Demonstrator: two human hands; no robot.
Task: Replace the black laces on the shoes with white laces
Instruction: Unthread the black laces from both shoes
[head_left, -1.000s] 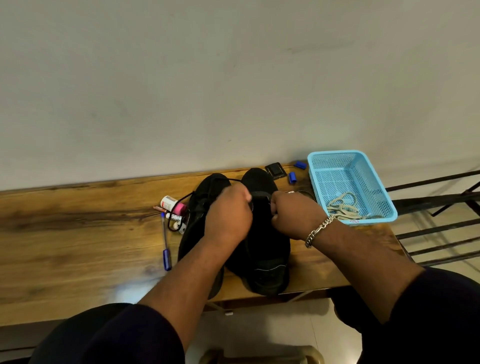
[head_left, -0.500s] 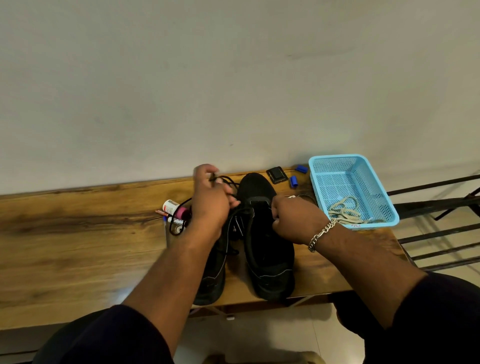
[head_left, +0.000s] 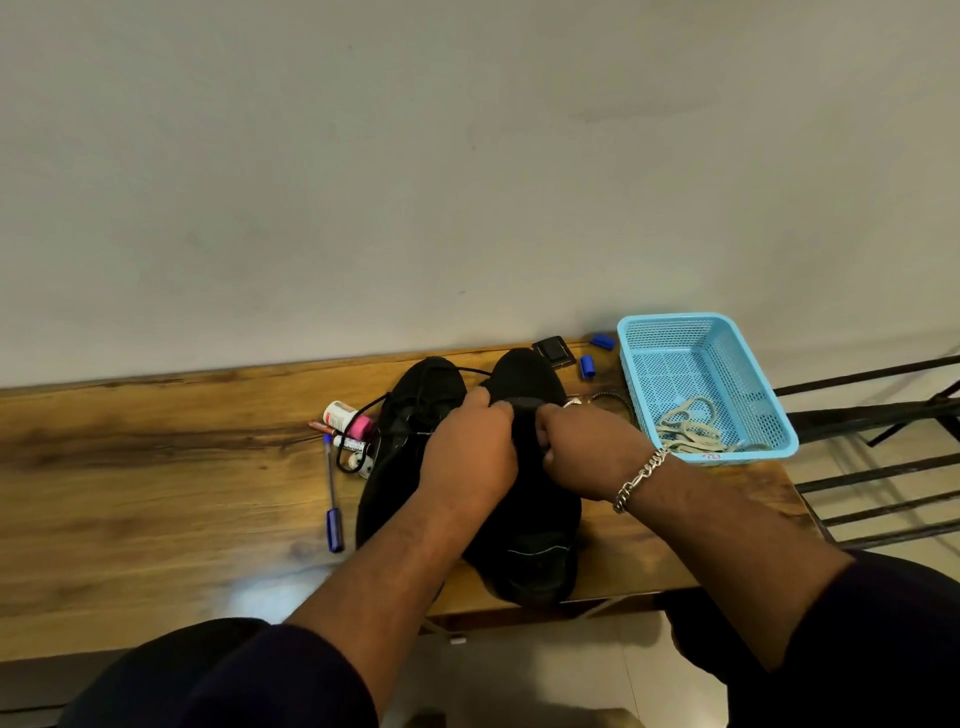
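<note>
Since half a second ago, left hand (head_left: 470, 447) has dropped from the raised lace pull back to the tongue of the right-hand shoe (head_left: 524, 499), meeting the right hand (head_left: 584, 449) there. I read both grips as curled together over the eyelet area; what each pinches is hidden under the knuckles, so I cannot tell whether lace or tongue is held. Likely reason for the paired hold: one hand steadies the shoe while the other works the lace out. Left-hand shoe (head_left: 410, 426) sits touching its mate on the table (head_left: 156, 493), with a loose black lace (head_left: 363, 415) trailing toward the small bottles (head_left: 345, 418) and a blue pen (head_left: 332, 499). White laces (head_left: 688, 431) lie in the blue basket (head_left: 649, 332) just beside the right wrist, within easy reach. Judgement: removal stage, white laces not yet touched.
</note>
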